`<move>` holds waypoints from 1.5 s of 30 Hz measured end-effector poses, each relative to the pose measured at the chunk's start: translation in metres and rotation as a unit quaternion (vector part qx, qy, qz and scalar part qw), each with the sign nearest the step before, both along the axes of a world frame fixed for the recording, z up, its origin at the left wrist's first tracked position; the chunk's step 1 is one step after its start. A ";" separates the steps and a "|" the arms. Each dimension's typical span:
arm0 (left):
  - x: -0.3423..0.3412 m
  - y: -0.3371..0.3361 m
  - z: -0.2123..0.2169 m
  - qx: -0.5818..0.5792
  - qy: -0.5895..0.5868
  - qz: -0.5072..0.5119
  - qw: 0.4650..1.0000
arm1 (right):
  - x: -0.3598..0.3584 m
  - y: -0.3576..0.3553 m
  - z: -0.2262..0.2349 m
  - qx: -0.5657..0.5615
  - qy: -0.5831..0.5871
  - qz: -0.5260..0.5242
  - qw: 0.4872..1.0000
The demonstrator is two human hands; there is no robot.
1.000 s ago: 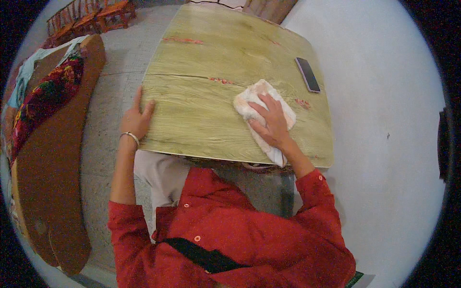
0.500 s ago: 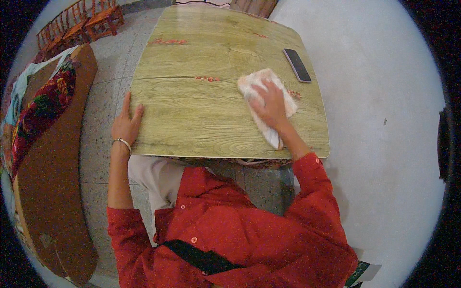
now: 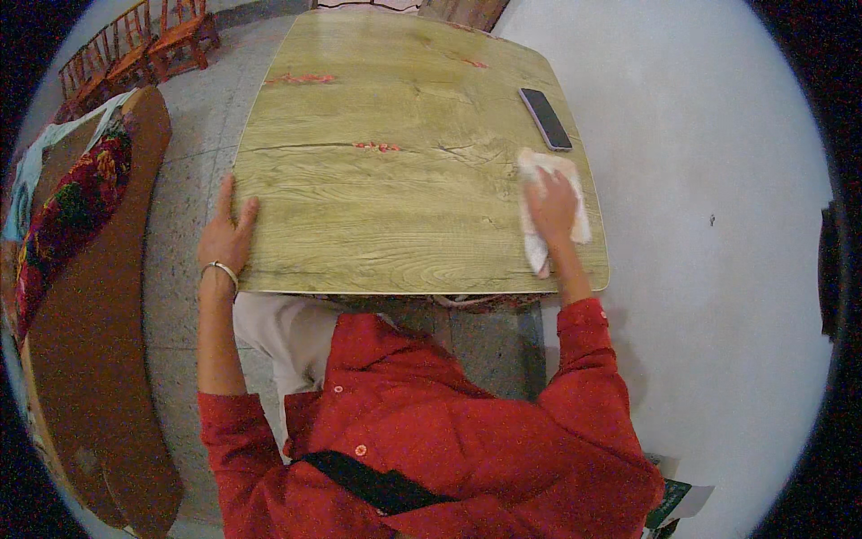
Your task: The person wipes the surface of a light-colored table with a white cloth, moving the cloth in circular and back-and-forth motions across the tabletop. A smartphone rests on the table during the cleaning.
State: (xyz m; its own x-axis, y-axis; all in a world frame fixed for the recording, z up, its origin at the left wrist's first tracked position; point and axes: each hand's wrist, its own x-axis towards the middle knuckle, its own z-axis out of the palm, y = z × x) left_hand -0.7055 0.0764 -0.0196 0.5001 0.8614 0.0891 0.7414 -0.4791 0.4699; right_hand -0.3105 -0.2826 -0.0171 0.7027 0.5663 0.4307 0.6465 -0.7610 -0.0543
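Beneath my right hand (image 3: 554,207) a white, fluffy cloth (image 3: 583,232) is bunched against the right part of the wood-patterned tabletop (image 3: 404,207). The fingers press down on the cloth and hold it; they are slightly blurred. My left hand (image 3: 226,235) rests at the table's left edge near the front corner, thumb apart from the stretched fingers, with nothing in it. A dark phone (image 3: 545,119) with a pale rim lies just beyond the cloth, close to the right edge.
A white wall (image 3: 691,153) runs along the table's right side. To the left stands a long brown piece of furniture (image 3: 90,314) with a patterned red cloth (image 3: 76,202) over it. Wooden chairs (image 3: 184,40) stand at the far left on the grey floor (image 3: 193,189).
My right hand has slid the cloth to the right, toward the table's right edge and below the phone. The left hand stays at the left edge; the view has shifted slightly.
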 end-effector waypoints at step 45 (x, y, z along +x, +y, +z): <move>-0.001 -0.005 0.010 -0.046 -0.004 0.012 0.999 | -0.056 -0.075 0.007 0.040 0.056 -0.026 0.997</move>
